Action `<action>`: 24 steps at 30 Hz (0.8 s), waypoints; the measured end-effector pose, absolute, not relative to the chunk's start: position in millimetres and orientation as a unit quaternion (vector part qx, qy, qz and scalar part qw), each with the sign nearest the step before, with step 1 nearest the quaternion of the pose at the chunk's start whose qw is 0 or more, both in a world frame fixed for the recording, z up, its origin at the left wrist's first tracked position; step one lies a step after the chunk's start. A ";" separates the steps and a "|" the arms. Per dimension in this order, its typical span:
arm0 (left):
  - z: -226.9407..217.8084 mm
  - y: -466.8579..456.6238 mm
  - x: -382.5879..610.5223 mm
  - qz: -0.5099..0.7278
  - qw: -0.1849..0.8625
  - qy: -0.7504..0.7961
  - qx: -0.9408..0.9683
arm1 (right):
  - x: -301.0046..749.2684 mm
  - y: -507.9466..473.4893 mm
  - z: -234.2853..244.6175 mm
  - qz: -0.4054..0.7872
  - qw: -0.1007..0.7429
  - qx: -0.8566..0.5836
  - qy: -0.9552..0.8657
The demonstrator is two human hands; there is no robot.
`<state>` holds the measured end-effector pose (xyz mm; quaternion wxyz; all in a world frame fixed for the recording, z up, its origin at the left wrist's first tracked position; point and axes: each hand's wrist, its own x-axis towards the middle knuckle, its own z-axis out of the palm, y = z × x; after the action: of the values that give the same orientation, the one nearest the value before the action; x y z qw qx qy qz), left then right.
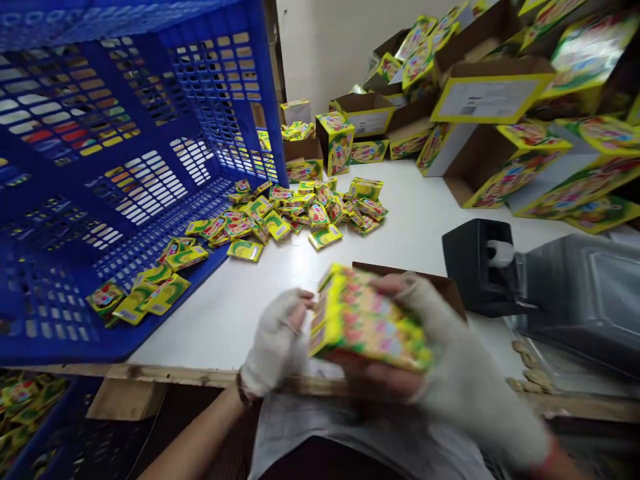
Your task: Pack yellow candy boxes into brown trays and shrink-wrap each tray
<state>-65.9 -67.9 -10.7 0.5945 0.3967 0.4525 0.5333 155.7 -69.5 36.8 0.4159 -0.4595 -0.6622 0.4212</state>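
My right hand (400,333), in a pale fingerless glove, grips a row of small packets (373,320) pressed together, yellow with red, pink and green. The thumb is on top and the fingers are underneath; motion blurs the row. My left hand (280,333), gloved the same way, is closed with its fingertips at the left end of this row. Whether it holds anything there is hidden. Behind the right hand shows the brown edge of an open carton (445,285). Loose yellow packets (277,225) lie in a heap beyond both hands.
A blue plastic crate (277,100) lies tipped at the left, packets spilling over its lower side onto the white table (210,320). Open display cartons (493,90) are piled at the back right. A black tape dispenser (475,267) and a grey clear-topped container (590,293) stand at the right.
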 end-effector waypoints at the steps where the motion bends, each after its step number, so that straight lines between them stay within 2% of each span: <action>1: -8.0 -66.0 -48.4 0.496 0.554 0.441 0.503 | 176.9 -55.2 45.7 0.492 0.400 -0.488 -0.600; 4: -4.8 -60.8 -2.2 0.341 0.353 0.400 0.774 | 223.2 -10.4 48.9 0.610 0.385 -0.491 -0.489; 7: -10.9 -57.8 22.7 0.257 0.254 0.411 0.837 | 238.9 19.6 29.9 0.667 0.338 -0.475 -0.464; 13: -30.5 -65.7 27.2 0.229 0.256 0.426 0.837 | 238.7 25.0 3.3 0.694 0.252 -0.484 -0.470; 18: -42.0 -70.2 29.9 0.270 0.263 0.429 0.821 | 238.6 22.7 -3.0 0.566 0.257 -0.538 -0.569; 20: -47.7 -70.9 30.8 0.280 0.265 0.427 0.818 | 240.1 24.3 -4.5 0.548 0.262 -0.550 -0.573; 24: -62.1 -75.4 30.3 0.294 0.272 0.401 0.824 | 245.5 26.6 -2.2 0.648 0.209 -0.531 -0.504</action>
<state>30.3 -75.4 -62.1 0.2721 0.8237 0.4012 0.2942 245.5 26.6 -2.2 0.2088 -0.5314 -0.5043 0.6479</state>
